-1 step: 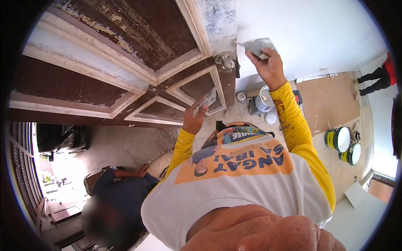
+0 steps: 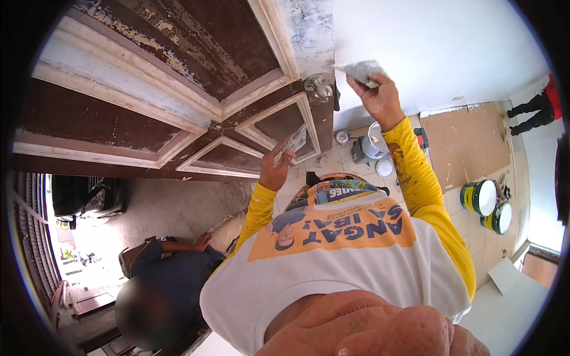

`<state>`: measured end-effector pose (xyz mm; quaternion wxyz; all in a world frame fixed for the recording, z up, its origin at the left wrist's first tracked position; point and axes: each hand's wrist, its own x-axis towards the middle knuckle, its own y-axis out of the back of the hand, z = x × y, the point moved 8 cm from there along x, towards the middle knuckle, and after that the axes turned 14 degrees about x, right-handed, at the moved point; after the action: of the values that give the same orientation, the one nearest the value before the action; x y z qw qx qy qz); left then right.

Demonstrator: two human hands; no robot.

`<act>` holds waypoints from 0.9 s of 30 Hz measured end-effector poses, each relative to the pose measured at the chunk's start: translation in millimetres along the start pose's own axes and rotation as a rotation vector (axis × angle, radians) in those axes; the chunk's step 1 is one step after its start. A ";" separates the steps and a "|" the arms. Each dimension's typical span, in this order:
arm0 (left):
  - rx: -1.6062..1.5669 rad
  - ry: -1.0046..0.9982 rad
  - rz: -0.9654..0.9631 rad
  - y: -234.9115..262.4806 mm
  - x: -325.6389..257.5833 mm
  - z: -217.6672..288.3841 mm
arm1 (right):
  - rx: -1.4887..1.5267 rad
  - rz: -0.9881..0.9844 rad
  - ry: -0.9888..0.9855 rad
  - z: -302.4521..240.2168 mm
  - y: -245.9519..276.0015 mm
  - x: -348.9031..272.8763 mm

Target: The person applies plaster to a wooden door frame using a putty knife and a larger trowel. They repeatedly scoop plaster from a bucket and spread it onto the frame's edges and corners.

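My right hand (image 2: 383, 101) is raised beside the far edge of a dark brown panelled door (image 2: 261, 107). It grips a flat putty knife (image 2: 361, 70) whose grey, smeared blade points left toward the pale, patchy strip (image 2: 309, 35) above the round metal doorknob (image 2: 319, 87). Lower and to the left, my left hand (image 2: 275, 168) is closed around a second putty knife (image 2: 295, 141). Its whitish, smeared blade points up in front of a small door panel; whether it touches the panel I cannot tell. Pale filler covers the door's mouldings, and paint is flaking on the upper panel.
Paint pails (image 2: 478, 197) and an open white bucket (image 2: 375, 141) stand on the tiled floor at right, near a brown cardboard sheet (image 2: 469, 142). Another person (image 2: 178, 279) sits at lower left. Someone's dark-trousered legs (image 2: 530, 113) show far right. A white wall (image 2: 433, 47) rises behind.
My right hand and its putty knife have shifted slightly left and down, closer to the door's edge. My left hand stays where it was.
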<state>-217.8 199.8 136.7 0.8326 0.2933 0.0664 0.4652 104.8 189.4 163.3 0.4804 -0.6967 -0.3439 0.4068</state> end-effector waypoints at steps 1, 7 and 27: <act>0.003 0.020 -0.007 -0.1 1.5 2.7 | 0.015 0.080 -0.049 5.2 16.5 2.9; 0.005 0.015 -0.027 -2.4 4.3 3.7 | 0.556 0.175 -0.340 47.0 91.4 37.1; 0.014 0.082 -0.046 -19.3 -0.8 -2.2 | 0.643 0.255 -0.416 57.8 86.2 68.5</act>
<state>-204.9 192.4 124.2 0.8375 0.2781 0.1102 0.4573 90.1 245.5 53.2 0.5398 -0.4508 -0.1999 0.6822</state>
